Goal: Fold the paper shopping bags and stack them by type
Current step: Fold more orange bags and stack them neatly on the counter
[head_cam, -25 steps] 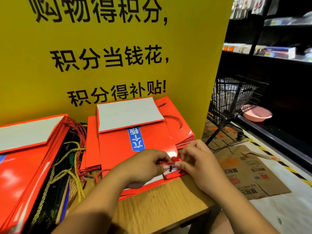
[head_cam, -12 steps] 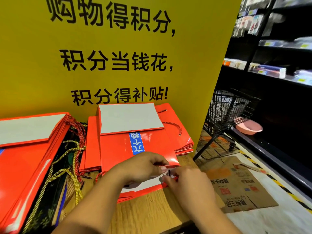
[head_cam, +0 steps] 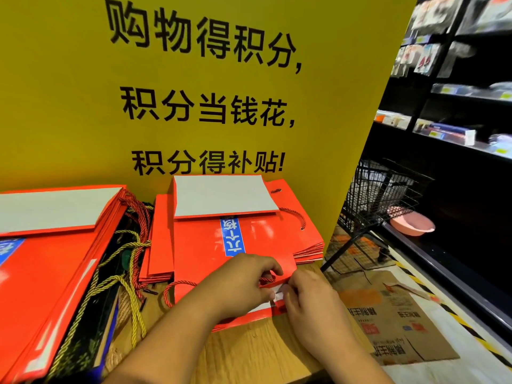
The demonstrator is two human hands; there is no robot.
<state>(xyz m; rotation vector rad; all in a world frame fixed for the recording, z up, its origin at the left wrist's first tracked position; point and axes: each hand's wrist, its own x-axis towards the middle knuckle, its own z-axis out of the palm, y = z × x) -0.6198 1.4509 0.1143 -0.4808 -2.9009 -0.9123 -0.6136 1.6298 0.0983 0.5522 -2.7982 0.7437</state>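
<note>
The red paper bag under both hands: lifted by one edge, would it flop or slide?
The red paper bag lies flat with crisp edges, so it would probably stay fairly stiff, bending only along its creases. Its glossy face reflects light, so it may slide readily over the stack beneath. Its rope handle lies loose and would likely dangle.

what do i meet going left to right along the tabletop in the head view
Large red bag stack → tangled rope handles → smaller red bag stack → black wire basket, off the table's right end.
</note>
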